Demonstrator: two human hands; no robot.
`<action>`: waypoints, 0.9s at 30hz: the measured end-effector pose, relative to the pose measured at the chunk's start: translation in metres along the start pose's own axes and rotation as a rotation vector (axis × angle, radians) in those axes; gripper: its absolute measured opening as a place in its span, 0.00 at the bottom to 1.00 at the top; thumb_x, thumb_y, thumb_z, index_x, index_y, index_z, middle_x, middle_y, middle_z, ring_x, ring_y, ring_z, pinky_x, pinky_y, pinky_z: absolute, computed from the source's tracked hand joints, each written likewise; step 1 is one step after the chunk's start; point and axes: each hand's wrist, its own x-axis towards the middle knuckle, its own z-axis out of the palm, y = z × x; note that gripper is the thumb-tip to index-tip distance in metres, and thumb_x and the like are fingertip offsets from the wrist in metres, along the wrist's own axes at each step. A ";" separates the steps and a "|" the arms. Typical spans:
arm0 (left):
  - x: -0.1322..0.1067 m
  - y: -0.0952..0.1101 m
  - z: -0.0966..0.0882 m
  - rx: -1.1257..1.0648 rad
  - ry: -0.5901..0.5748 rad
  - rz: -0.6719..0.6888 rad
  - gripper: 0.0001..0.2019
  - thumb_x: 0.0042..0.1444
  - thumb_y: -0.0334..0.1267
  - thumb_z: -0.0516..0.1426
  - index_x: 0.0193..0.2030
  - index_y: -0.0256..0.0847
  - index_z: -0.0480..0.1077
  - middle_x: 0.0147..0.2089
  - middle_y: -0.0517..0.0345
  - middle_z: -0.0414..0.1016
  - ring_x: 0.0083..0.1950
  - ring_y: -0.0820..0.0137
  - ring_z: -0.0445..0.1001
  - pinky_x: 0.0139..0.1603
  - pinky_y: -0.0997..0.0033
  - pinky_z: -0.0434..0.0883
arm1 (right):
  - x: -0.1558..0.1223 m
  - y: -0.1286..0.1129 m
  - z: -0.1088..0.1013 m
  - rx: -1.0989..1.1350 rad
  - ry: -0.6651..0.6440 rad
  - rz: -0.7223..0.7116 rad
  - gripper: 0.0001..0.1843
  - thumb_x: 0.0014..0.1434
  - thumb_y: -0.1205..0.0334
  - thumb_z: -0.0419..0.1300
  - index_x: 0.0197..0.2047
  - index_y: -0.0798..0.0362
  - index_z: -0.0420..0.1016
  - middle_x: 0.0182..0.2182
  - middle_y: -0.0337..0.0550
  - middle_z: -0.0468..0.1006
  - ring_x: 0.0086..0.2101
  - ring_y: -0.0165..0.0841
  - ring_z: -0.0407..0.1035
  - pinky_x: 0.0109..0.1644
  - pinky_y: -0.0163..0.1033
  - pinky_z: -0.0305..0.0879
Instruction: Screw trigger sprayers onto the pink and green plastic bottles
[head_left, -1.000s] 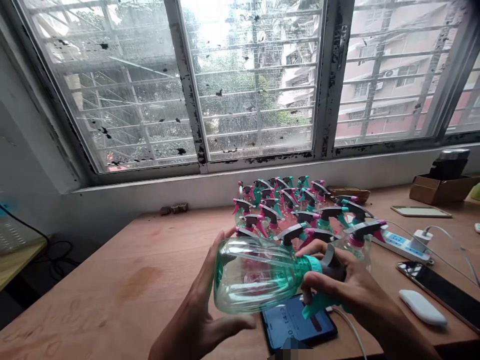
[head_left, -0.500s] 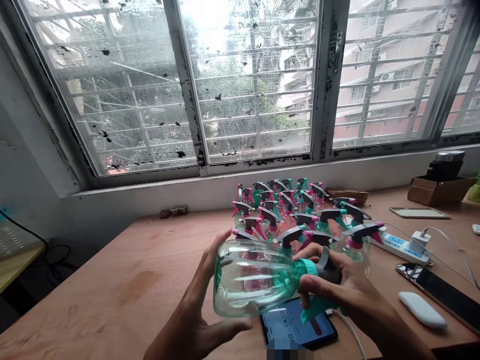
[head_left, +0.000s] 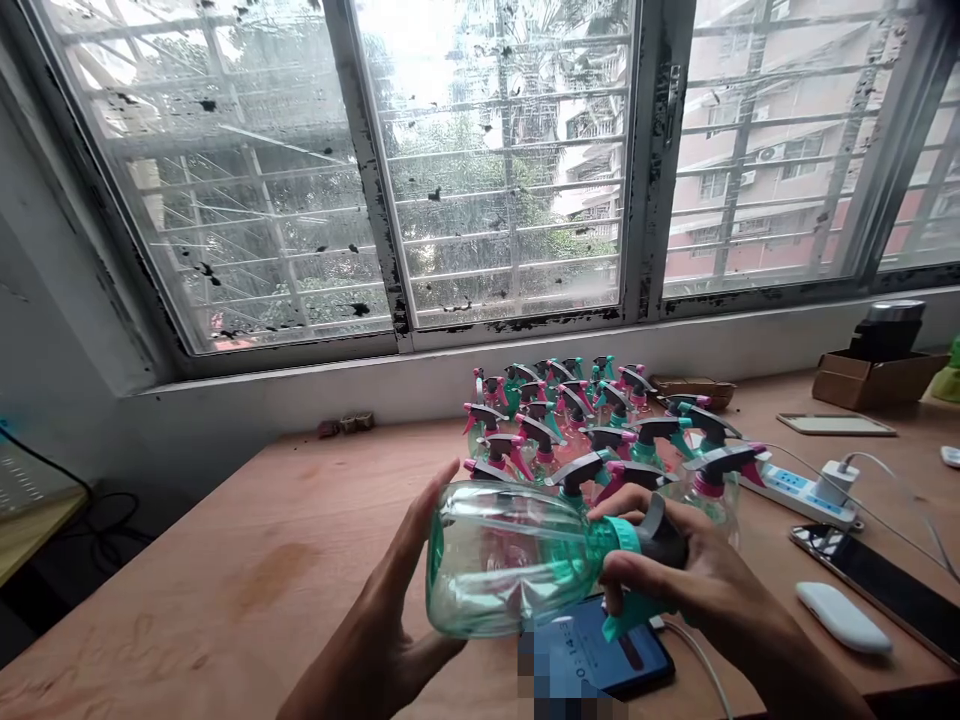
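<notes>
I hold a clear teal spray bottle point(head_left: 510, 560) sideways above the wooden table point(head_left: 247, 560). My left hand point(head_left: 397, 620) cups its base, fingers wrapped round the bottom. My right hand point(head_left: 675, 580) grips the teal collar and the dark trigger head point(head_left: 656, 535) at the other end. Just behind stands a cluster of several spray bottles point(head_left: 585, 430) with pink and teal trigger heads. Under the bottle lies a phone point(head_left: 600, 655) with a lit screen.
A white power strip point(head_left: 799, 490) with a plugged charger, a dark phone point(head_left: 877, 580) and a white oval object point(head_left: 832, 615) lie at the right. A cardboard box point(head_left: 874, 375) and a flat tablet point(head_left: 836, 424) sit further back. Barred windows rise behind the table.
The bottle has stayed in both hands, shifting only slightly down and left. My left thumb has slid lower under the base.
</notes>
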 end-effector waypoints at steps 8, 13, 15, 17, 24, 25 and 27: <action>-0.003 -0.002 -0.001 -0.084 -0.012 -0.094 0.61 0.60 0.62 0.75 0.90 0.65 0.44 0.89 0.45 0.58 0.88 0.35 0.59 0.83 0.31 0.62 | -0.002 0.004 0.002 -0.062 0.066 -0.067 0.26 0.55 0.45 0.88 0.45 0.52 0.87 0.25 0.35 0.86 0.28 0.34 0.83 0.33 0.34 0.81; -0.004 -0.003 -0.003 -0.070 -0.012 -0.050 0.51 0.72 0.54 0.68 0.90 0.70 0.41 0.90 0.51 0.57 0.87 0.42 0.62 0.84 0.33 0.61 | -0.001 0.003 0.001 -0.019 0.001 -0.036 0.26 0.55 0.44 0.87 0.44 0.52 0.85 0.24 0.37 0.86 0.26 0.35 0.83 0.31 0.36 0.81; -0.005 -0.006 0.000 -0.036 0.025 -0.042 0.47 0.77 0.48 0.64 0.90 0.73 0.39 0.89 0.53 0.59 0.86 0.46 0.65 0.84 0.35 0.63 | -0.002 0.002 0.003 -0.021 0.024 -0.023 0.26 0.55 0.45 0.87 0.44 0.51 0.85 0.23 0.37 0.86 0.26 0.36 0.83 0.32 0.36 0.81; -0.004 -0.006 0.001 -0.020 0.049 -0.055 0.48 0.77 0.48 0.65 0.90 0.72 0.38 0.88 0.52 0.61 0.86 0.45 0.66 0.83 0.34 0.65 | -0.003 0.003 0.006 -0.074 0.090 -0.069 0.25 0.55 0.45 0.87 0.44 0.51 0.86 0.25 0.36 0.85 0.27 0.35 0.82 0.32 0.36 0.80; 0.007 0.009 -0.008 -0.136 -0.065 -0.106 0.53 0.66 0.67 0.68 0.89 0.70 0.45 0.91 0.50 0.54 0.88 0.36 0.59 0.83 0.30 0.61 | -0.009 0.004 0.007 -0.252 0.158 -0.191 0.22 0.52 0.47 0.88 0.42 0.48 0.90 0.30 0.36 0.81 0.27 0.34 0.77 0.29 0.35 0.76; 0.006 0.008 -0.008 -0.131 -0.073 -0.093 0.52 0.67 0.64 0.70 0.89 0.68 0.47 0.91 0.50 0.55 0.88 0.37 0.58 0.84 0.33 0.61 | -0.009 0.003 0.007 -0.217 0.140 -0.167 0.23 0.52 0.46 0.88 0.42 0.49 0.90 0.29 0.36 0.81 0.27 0.35 0.78 0.29 0.35 0.77; 0.003 0.003 -0.007 -0.107 -0.061 -0.069 0.51 0.70 0.55 0.71 0.90 0.68 0.45 0.91 0.51 0.53 0.89 0.40 0.57 0.85 0.37 0.61 | -0.008 0.003 0.007 -0.126 0.097 -0.119 0.24 0.55 0.44 0.87 0.44 0.50 0.88 0.27 0.36 0.83 0.27 0.35 0.81 0.31 0.36 0.80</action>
